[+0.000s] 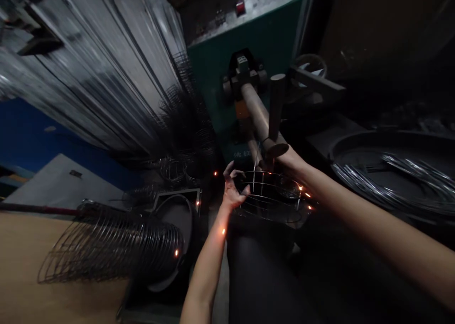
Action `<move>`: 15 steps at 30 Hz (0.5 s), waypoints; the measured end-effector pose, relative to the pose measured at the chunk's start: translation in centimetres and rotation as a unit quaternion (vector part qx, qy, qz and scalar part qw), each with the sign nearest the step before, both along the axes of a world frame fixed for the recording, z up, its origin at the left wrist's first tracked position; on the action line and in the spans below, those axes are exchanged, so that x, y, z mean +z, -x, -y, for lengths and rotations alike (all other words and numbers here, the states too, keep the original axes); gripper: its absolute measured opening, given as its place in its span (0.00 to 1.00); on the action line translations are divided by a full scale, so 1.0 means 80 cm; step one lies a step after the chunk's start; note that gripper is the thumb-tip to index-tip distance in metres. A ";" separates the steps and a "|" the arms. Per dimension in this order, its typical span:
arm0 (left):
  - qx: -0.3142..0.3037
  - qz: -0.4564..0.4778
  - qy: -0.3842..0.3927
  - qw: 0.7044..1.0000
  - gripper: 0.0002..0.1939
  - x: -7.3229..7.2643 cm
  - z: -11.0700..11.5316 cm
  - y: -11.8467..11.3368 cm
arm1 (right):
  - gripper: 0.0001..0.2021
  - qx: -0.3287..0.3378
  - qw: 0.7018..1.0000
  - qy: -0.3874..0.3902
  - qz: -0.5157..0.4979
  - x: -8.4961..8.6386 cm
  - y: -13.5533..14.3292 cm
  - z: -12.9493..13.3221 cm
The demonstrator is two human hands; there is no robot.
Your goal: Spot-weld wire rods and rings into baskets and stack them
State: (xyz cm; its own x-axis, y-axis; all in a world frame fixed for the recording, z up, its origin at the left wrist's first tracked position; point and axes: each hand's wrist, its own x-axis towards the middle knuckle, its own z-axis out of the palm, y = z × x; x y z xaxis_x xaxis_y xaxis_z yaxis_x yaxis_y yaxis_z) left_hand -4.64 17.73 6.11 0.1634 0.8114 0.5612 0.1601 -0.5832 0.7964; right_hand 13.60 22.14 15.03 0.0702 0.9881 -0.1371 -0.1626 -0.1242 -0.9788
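Note:
A round wire frame (267, 197), made of thin rings joined by upright wires, sits low under the thick metal arm of a spot welder (261, 115). At its left side is my left hand (234, 189), fingers curved and spread, thumb apart from them. Its fingertips are close to the rings; whether they touch is unclear. My right hand (288, 157) reaches in from the right behind the welder's round electrode holder (277, 124), which hides its fingers. Orange sparks (301, 188) fly around the frame and over my left forearm.
A stack of wire rings (117, 248) lies on a rod at lower left, beside a round disc (174, 219). On the right, a large round tub (384, 136) holds loose bent wires (362, 184). The green machine body (209, 53) stands ahead, with more wire rings (174, 170) at its left.

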 end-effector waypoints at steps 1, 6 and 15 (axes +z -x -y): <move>0.004 -0.009 -0.007 1.000 0.41 0.002 -0.001 0.000 | 0.11 -0.003 1.000 0.006 0.007 0.007 -0.002 -0.002; -0.011 -0.065 -0.056 0.996 0.44 0.008 0.006 -0.001 | 0.05 -0.021 0.998 0.037 0.045 0.036 -0.023 -0.012; -0.173 -0.354 -0.168 0.903 0.44 -0.013 0.162 -0.056 | 0.22 0.046 0.865 -0.024 0.499 0.008 -0.118 0.118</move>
State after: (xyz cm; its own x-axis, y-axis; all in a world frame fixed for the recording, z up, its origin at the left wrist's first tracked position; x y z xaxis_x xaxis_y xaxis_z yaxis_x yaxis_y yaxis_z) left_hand -0.15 4.78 5.08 0.7894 0.4459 0.4220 0.3224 -0.8860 0.3332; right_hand 23.07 12.70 15.67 0.0500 0.9987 -0.0118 0.7741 -0.0462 -0.6314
